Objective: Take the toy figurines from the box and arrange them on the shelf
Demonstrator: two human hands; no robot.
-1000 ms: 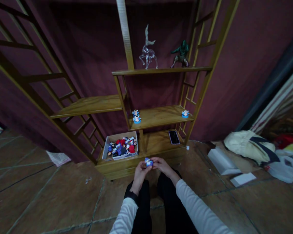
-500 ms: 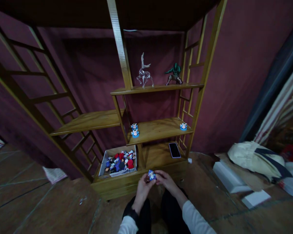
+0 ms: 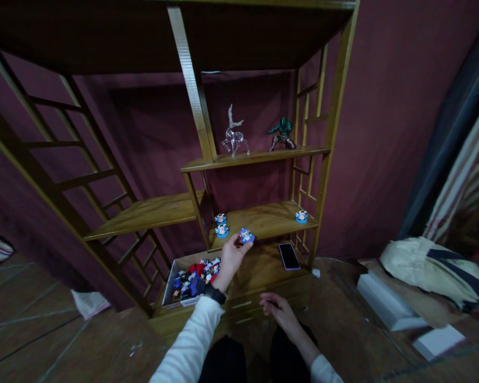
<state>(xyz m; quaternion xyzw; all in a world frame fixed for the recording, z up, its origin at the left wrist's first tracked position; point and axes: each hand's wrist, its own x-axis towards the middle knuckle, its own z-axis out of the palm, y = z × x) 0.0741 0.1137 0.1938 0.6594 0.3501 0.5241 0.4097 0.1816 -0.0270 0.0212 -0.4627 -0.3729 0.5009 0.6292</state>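
Note:
My left hand (image 3: 232,259) pinches a small purple-and-white figurine (image 3: 246,236) at the front edge of the middle shelf (image 3: 259,219). Two blue-based figurines stand one behind the other at that shelf's left end, the nearer figurine (image 3: 222,231) close to my fingers. A similar figurine (image 3: 302,216) stands at the right end. Lower down, my right hand (image 3: 278,309) hovers in front of the cabinet base, its fingers loosely bent and apart, holding nothing. Below my left wrist, a white box (image 3: 168,290) holds a heap of mixed figurines, partly hidden by my arm.
A phone (image 3: 289,256) lies on the bottom shelf. A clear deer ornament (image 3: 235,139) and a green crouching figure (image 3: 282,134) stand on the upper shelf. On the floor at right are a cream bag (image 3: 419,266) and a white carton (image 3: 389,300).
My left hand has risen forward to the middle shelf with the purple figurine. My right hand has let go of it and stayed low. The view has tilted up slightly.

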